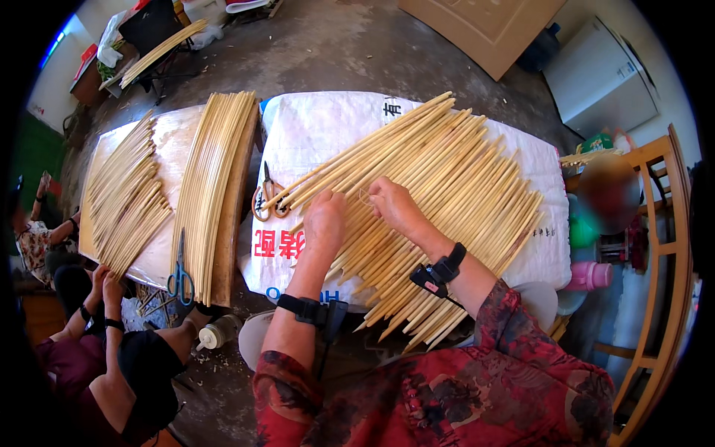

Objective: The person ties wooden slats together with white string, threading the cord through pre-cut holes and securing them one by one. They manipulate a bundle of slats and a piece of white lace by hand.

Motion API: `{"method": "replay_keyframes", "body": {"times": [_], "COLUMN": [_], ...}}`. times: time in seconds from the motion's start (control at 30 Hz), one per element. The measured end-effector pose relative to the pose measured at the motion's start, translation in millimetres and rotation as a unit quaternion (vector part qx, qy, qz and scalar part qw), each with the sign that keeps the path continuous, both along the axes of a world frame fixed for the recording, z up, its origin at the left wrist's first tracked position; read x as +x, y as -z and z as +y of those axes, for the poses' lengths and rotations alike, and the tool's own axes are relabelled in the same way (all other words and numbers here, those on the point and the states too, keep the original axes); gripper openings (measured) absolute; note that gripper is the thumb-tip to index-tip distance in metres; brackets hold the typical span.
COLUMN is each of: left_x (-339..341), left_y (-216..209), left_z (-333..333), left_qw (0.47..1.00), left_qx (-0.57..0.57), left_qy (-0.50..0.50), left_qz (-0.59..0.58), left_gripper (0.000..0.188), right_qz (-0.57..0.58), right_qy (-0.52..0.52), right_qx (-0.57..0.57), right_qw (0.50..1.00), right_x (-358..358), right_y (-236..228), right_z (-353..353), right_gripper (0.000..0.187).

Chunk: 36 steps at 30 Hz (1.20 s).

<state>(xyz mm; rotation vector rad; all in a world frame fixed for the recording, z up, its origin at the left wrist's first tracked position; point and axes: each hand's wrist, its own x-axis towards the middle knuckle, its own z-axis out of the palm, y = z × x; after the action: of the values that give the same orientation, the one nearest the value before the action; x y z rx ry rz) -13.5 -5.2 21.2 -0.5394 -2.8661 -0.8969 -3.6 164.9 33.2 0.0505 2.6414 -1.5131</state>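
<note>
A row of long pale peeled sticks (447,186), many with pointed near ends, lies slantwise over a white woven sack cover (320,119) on the table in front of me. My left hand (325,217) is closed in a pinch over the row's left part; what its fingers hold is hidden. Just to its right, my right hand (395,205) pinches too, above the sticks. A faint thin strand (363,195), thread or wire, shows at its fingertips. Left of my left hand, scissors with orange-brown handles (269,201) rest on the sack by the stick ends.
To the left, a second table (175,127) bears two stick bundles (216,179) and blue-handled scissors (180,279). A co-worker's hands (108,287) touch the sticks there. A wooden chair (663,246) and a pink container (590,276) stand right. A plastic bottle (216,333) is at lower left.
</note>
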Motion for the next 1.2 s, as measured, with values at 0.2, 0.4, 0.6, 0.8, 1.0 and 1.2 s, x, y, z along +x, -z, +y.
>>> {"method": "replay_keyframes", "body": {"times": [0.2, 0.4, 0.6, 0.8, 1.0, 1.2], "left_x": [1.1, 2.2, -0.5, -0.6, 1.0, 1.2], "left_y": [7.8, 6.5, 6.7, 8.2, 3.7, 2.5], "left_z": [2.5, 3.3, 7.5, 2.3, 1.3, -0.5], "left_qw": [0.999, 0.999, 0.998, 0.998, 0.999, 0.999], "left_qx": [0.008, 0.000, 0.000, 0.000, 0.000, -0.001], "left_qy": [-0.021, -0.013, 0.007, 0.024, 0.032, 0.031], "left_qz": [0.029, 0.044, 0.057, 0.052, 0.039, 0.039], "left_gripper": [0.005, 0.007, 0.006, 0.007, 0.009, 0.010], "right_qz": [-0.089, -0.080, -0.038, -0.013, -0.040, -0.059], "right_qy": [-0.004, 0.005, 0.024, 0.014, 0.044, 0.089], "right_qx": [-0.045, -0.062, -0.061, -0.046, -0.062, -0.103], "right_qw": [0.995, 0.995, 0.997, 0.999, 0.996, 0.989], "right_x": [-3.9, -1.6, -2.7, -4.7, -10.1, -16.3], "right_y": [-4.9, -3.1, 9.3, 12.7, 11.2, 10.8], "right_z": [4.0, 0.4, 0.1, -2.9, -7.9, -21.6], "right_gripper": [0.011, 0.011, 0.010, 0.012, 0.011, 0.012]}}
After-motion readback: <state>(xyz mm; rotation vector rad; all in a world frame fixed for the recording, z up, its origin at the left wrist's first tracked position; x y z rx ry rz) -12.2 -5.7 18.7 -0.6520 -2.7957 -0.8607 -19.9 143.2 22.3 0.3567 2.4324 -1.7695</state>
